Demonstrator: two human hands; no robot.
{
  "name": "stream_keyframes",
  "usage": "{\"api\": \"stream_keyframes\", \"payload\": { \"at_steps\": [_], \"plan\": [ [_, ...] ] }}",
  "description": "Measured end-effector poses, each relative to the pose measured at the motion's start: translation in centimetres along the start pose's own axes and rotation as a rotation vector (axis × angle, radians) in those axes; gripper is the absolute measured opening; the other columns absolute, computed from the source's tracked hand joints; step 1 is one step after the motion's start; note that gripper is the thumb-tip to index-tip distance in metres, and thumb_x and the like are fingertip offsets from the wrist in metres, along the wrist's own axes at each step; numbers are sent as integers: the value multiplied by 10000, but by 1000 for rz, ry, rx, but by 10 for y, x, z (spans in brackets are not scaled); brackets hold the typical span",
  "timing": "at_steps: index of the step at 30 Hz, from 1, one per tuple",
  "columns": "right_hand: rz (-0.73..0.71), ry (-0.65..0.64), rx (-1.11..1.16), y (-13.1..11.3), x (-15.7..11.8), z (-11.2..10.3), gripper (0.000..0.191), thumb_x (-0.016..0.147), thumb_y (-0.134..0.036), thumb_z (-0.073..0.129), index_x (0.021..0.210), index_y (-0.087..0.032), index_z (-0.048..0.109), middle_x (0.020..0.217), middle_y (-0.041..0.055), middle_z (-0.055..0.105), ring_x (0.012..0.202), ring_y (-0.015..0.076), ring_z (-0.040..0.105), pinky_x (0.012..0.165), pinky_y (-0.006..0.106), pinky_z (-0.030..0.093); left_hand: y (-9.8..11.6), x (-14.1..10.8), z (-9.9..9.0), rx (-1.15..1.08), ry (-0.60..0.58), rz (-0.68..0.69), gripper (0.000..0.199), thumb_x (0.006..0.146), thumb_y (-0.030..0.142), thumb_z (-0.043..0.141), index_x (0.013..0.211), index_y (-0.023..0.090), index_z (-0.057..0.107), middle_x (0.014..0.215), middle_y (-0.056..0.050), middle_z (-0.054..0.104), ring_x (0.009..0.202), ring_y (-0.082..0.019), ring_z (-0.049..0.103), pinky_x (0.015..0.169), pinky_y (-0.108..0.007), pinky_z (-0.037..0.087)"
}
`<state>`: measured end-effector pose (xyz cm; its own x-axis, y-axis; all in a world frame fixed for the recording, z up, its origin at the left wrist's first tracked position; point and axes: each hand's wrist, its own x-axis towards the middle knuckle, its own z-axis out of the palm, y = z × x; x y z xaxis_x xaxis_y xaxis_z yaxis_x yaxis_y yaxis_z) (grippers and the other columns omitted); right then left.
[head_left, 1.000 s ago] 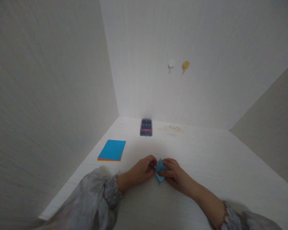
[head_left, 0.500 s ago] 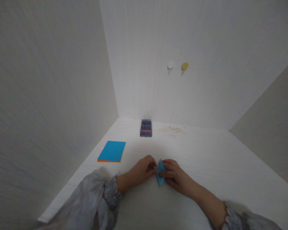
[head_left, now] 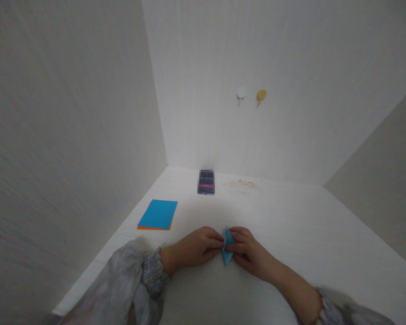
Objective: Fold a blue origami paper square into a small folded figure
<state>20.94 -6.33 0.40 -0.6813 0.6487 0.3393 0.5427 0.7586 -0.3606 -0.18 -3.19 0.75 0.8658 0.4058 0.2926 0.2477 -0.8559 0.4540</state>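
Note:
A small folded piece of light blue paper [head_left: 227, 253] lies on the white table between my two hands, its points toward and away from me. My right hand [head_left: 252, 252] grips its right side, with fingers over the paper's middle. From the other side, my left hand [head_left: 203, 246] has its fingers pressed together, the tips on the paper's left edge. A ring shows on one left finger.
A stack of square paper [head_left: 158, 214], blue on top with orange edges beneath, lies at the left. A dark, blurred device [head_left: 206, 182] rests by the back wall. Pale brown marks [head_left: 242, 183] show beside it. White [head_left: 241, 94] and yellow [head_left: 261, 95] hooks are on the wall.
My left hand has turned and its fingers have straightened and come down against the folded paper's left edge. My right hand has stayed nearly in place.

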Motion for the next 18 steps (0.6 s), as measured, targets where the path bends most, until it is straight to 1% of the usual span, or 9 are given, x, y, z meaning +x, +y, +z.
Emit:
{"api": "stream_keyframes", "payload": {
  "at_steps": [2, 4, 6, 9, 14, 16, 18],
  "plan": [
    [4, -6, 10, 1, 0, -1, 200, 761, -161, 478, 893, -233, 610, 921, 56, 587, 982, 209, 474, 910, 410, 311, 0, -4, -4, 53, -67, 58, 327, 813, 196, 437, 1137, 200, 479, 1107, -68, 533, 1004, -180, 480, 913, -323, 331],
    [11, -9, 19, 1, 0, -2, 187, 766, -170, 487, 887, -236, 613, 903, 51, 590, 977, 200, 479, 919, 398, 305, 0, -8, -8, 119, -130, 70, 459, 804, 249, 462, 1246, 193, 351, 1207, -93, 461, 1080, -212, 434, 965, -388, 260],
    [13, -12, 26, 2, 0, -3, 175, 772, -180, 493, 885, -235, 614, 902, 51, 590, 971, 195, 484, 925, 387, 302, 0, -13, -11, 152, -196, 66, 541, 817, 295, 446, 1303, 186, 238, 1287, -104, 371, 1146, -220, 373, 984, -401, 228],
    [15, -19, 37, 2, 0, -4, 169, 784, -192, 486, 889, -225, 614, 903, 58, 594, 956, 194, 496, 926, 388, 302, 1, -17, -14, 174, -259, 74, 565, 833, 346, 413, 1322, 189, 179, 1331, -96, 302, 1196, -217, 308, 1004, -395, 191],
    [-10, -47, 40, 5, -1, -4, 186, 787, -194, 481, 920, -224, 607, 941, 63, 595, 960, 186, 501, 939, 394, 287, 1, -15, -12, 193, -267, 55, 581, 837, 412, 387, 1327, 201, 156, 1335, -89, 298, 1206, -218, 292, 1005, -408, 163],
    [-7, -81, 24, 5, -2, -4, 199, 789, -200, 481, 938, -235, 609, 984, 65, 584, 1014, 191, 475, 954, 406, 262, 0, -14, -10, 196, -260, 54, 571, 840, 420, 376, 1325, 206, 164, 1332, -88, 304, 1203, -219, 296, 1002, -410, 163],
    [16, -126, 5, 5, -3, -6, 217, 798, -218, 475, 968, -256, 604, 1060, 64, 557, 1101, 204, 411, 969, 427, 228, -1, -13, -9, 196, -255, 55, 567, 841, 427, 370, 1324, 207, 170, 1324, -88, 318, 1201, -219, 300, 1001, -408, 164]
  ]
}}
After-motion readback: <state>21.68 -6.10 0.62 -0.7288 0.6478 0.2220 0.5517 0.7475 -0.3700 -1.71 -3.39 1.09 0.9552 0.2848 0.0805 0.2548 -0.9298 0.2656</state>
